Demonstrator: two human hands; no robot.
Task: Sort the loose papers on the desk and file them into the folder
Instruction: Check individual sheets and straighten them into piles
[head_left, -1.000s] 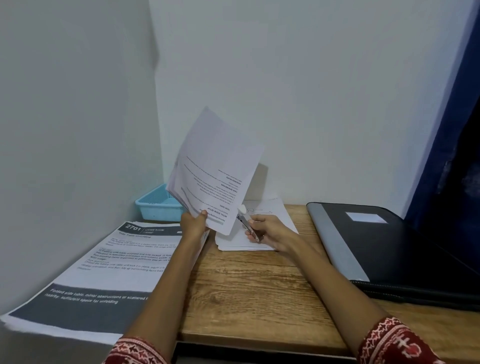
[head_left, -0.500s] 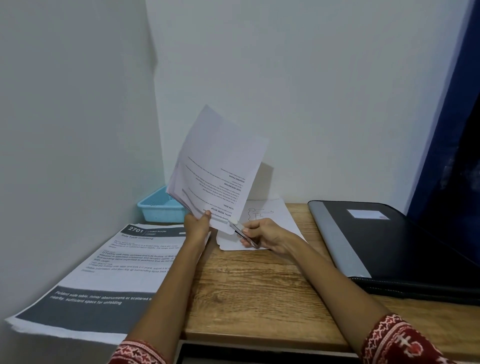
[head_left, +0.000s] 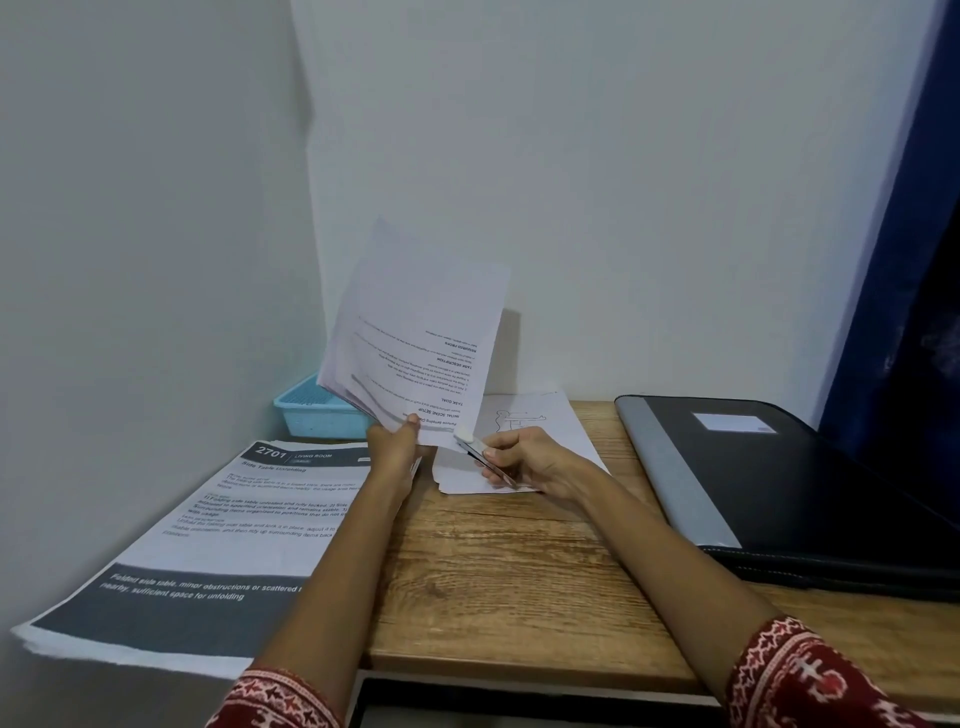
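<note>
Above the far left part of the wooden desk (head_left: 519, 566), left hand (head_left: 393, 451) is raised, forearm reaching straight forward from a red patterned sleeve (head_left: 275, 701). Thumb and fingers pinch the lower corner of a sheaf of papers (head_left: 415, 338); sheets stand nearly upright, tilted, fanned a little at the lower left edge, print upside down to the camera.

Right hand (head_left: 530, 460) sits lower, just right of the left, forearm coming in diagonally from the lower right. Fingers are curled round a small stapler (head_left: 480, 453), silver with a white tip. Tip points up-left and meets the bottom corner of the held sheaf; cannot tell whether the paper sits inside its mouth.

Under the right hand: a small stack of loose sheets (head_left: 540, 421) flat on the desk, top one with a line drawing, partly hidden by the hand and the sheaf.

Right side of desk: black folder (head_left: 789, 478) with grey spine strip and white label, lying closed and flat, well apart from both hands.

Left edge: a large printed sheet (head_left: 218, 540) headed "2701", overhanging the desk edge, its right margin covered by the left forearm. Behind it in the corner, a light blue plastic tray (head_left: 311, 413), partly hidden by the sheaf. White walls behind; dark blue curtain (head_left: 904, 260) at far right.
</note>
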